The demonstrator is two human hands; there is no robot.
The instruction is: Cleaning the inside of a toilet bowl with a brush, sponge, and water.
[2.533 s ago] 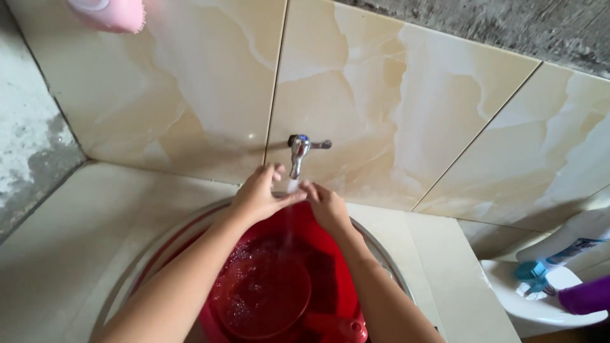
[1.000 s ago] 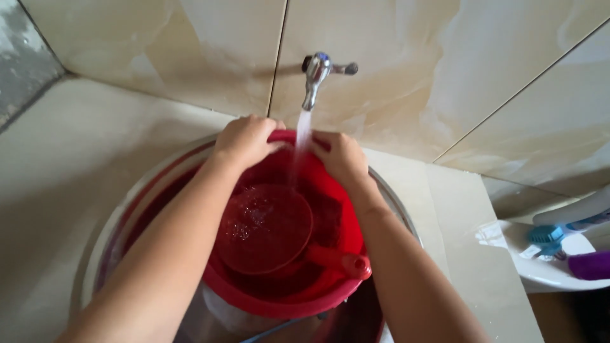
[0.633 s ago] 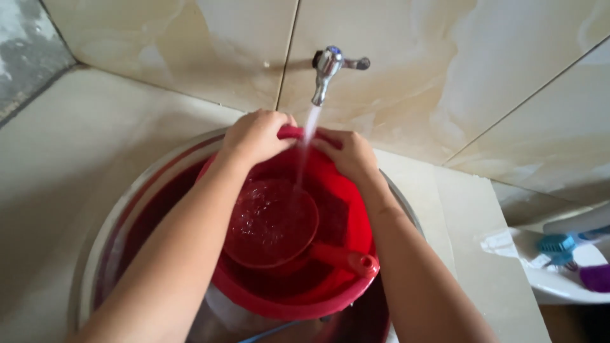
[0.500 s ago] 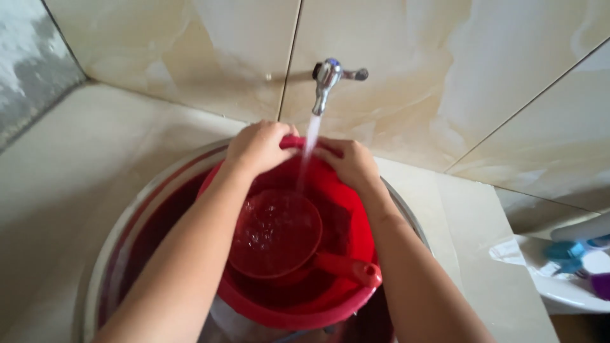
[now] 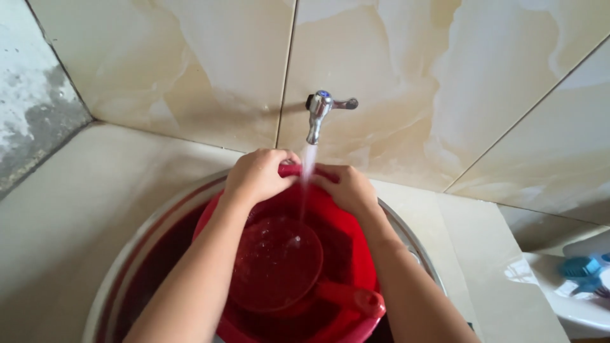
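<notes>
— Glossy cream marbled tiles [image 5: 190, 70] fill the upper part of the frame, with a rough grey patch of wall [image 5: 35, 121] at the upper left. What sits below them?

— A pale ledge [image 5: 82, 190] runs under the tiles, and a metal basin [image 5: 136, 248] takes up the lower centre. Inside it stands a red bucket [image 5: 356, 248], and in the bucket lies a red dipper [image 5: 279, 263].

— Which way does the dipper point?

— Its round bowl faces up, with water in it. The long axis runs from the bowl at centre toward the lower right, where the handle [image 5: 356, 300] ends in a rounded knob.

— And the hands?

— The left hand [image 5: 257, 174] is curled over the far rim of the bucket, fingers folded down on it. The right hand [image 5: 346, 187] is curled on the same rim just to the right. Between them a thin stream of water [image 5: 309, 159] falls from a chrome tap [image 5: 318, 114] set in the tile.

— Anything you can't make out?

— The fingertips of both hands are tucked out of sight, so how tightly they clamp the rim is unclear. The forearms cover much of the bucket's sides, and the near edge of the bucket and basin is cut off at the bottom. At the lower right, a white dish [image 5: 559, 298] with blue things [image 5: 581, 270] is cropped by the frame edge and too partial to identify.
</notes>
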